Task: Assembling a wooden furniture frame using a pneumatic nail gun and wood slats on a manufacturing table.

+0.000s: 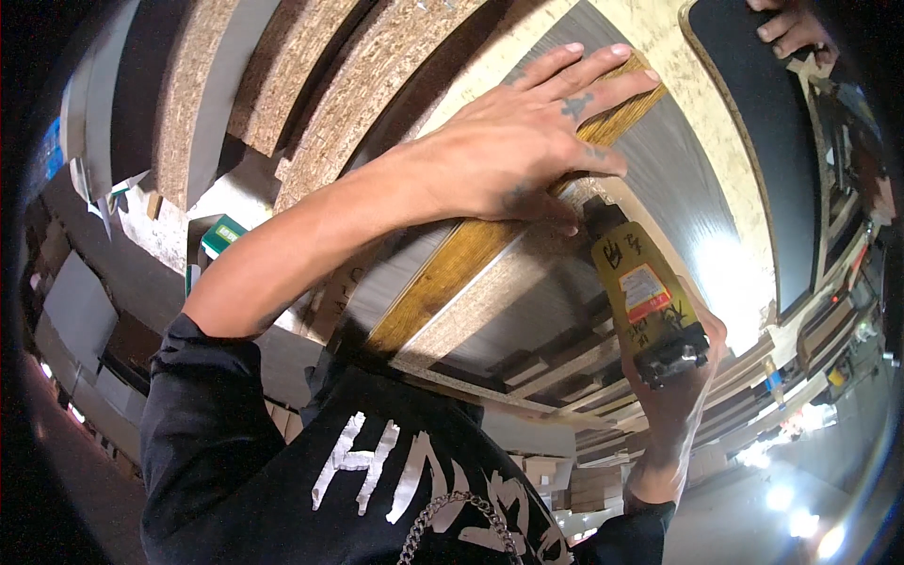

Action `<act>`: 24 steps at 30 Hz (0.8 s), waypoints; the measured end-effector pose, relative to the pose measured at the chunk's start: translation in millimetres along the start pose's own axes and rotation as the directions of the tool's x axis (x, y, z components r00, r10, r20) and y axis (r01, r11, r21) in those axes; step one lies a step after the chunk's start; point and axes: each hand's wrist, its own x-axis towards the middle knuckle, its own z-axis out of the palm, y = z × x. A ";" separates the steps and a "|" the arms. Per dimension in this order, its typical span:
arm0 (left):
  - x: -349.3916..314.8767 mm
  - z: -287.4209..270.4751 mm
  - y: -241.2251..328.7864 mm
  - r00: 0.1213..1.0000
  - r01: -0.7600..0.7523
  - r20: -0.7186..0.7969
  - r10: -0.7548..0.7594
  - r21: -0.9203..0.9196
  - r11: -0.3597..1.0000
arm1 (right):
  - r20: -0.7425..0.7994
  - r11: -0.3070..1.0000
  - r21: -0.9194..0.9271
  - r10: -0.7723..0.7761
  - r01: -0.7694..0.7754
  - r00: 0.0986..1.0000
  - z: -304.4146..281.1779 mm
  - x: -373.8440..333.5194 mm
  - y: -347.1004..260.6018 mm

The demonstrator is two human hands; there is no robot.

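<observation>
My left hand (541, 132) lies across a brown wood-grain strip (438, 282), its fingers stretched out and the thumb side toward the tool. The strip runs slantwise over a dark grey wood-grain panel (683, 179), beside a bare particleboard edge (461, 311). In my right hand (711, 334) is a yellow-and-black hand tool (645, 292) with a label and dark marker writing; its exact kind is unclear. The tool's black front end points at the strip, just below my left hand. Most of my right fingers are hidden behind its body.
Several particleboard pieces (325, 104) stand at the upper left, near a small green box (223, 235). A black curved panel (758, 141) lies at the right. Another person's hand (796, 33) shows at the upper right corner. Bright lamps (800, 523) glare at the lower right.
</observation>
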 end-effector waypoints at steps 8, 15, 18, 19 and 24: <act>-43.9 24.3 5.1 0.995 0.092 0.026 -0.098 0.171 0.981 | -0.091 0.977 -0.173 0.111 -0.126 0.990 8.6 -60.7 -35.3; -171.6 36.7 66.4 0.912 0.381 0.098 -0.397 0.149 0.912 | -0.090 0.847 0.110 0.529 -0.520 0.844 63.9 -201.1 -30.0; -207.1 47.9 75.0 0.944 0.326 0.017 -0.329 0.093 0.941 | -0.094 0.856 0.203 0.500 -0.475 0.861 99.9 -235.7 -24.9; -219.2 55.7 74.2 0.950 0.309 0.004 -0.313 0.139 0.941 | -0.050 0.904 0.178 0.404 -0.389 0.914 111.6 -246.2 -16.9; -240.3 59.0 68.8 0.978 0.206 -0.035 -0.204 0.233 0.950 | 0.138 0.943 0.172 0.262 -0.283 0.955 136.2 -247.8 -55.5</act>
